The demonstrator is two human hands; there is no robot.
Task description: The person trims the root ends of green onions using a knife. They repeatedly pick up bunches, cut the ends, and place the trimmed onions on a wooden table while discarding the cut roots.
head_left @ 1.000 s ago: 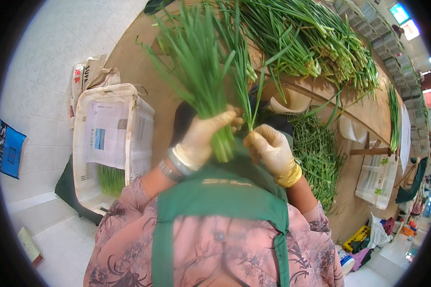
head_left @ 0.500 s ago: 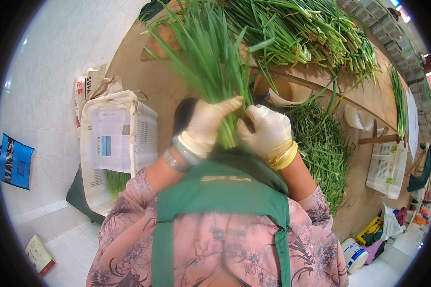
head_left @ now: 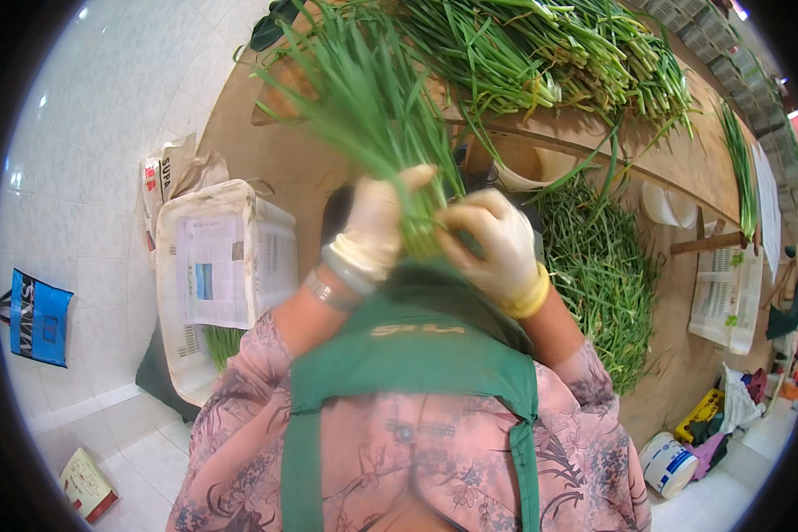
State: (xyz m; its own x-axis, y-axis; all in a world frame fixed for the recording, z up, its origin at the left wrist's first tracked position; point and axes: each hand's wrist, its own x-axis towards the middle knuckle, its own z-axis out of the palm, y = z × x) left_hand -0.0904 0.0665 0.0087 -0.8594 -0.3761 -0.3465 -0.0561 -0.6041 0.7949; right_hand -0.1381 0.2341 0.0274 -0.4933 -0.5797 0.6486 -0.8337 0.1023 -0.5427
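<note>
- Head view, left hand: the gloved left hand point(head_left: 377, 217) grips a bunch of long green stalks point(head_left: 372, 115) near its lower ends, fingers wrapped around it. The leaves fan upward and to the left, blurred.
- Head view, right hand: the gloved right hand point(head_left: 496, 232) is at the right side of the same bunch, fingers curled, fingertips against the lower stems. Whether this grip pinches a stalk cannot be told.
- Head view, position of bunch: in front of the green apron point(head_left: 417, 359), raised clear of the table point(head_left: 696, 182).
- Head view, change: one second earlier, the right hand held a slim sprig apart from the bunch. No separate sprig is now distinguishable, and the right hand is at the stem ends.
- Head view, meaning: judged from this, the sprig has probably been added to the bunch, with the right hand now attending to the stems.
- Head view, surroundings: a large heap of stalks point(head_left: 585, 62) lies on the table; loose greens point(head_left: 598, 293) are piled below; a white crate point(head_left: 275, 253) stands at left.
</note>
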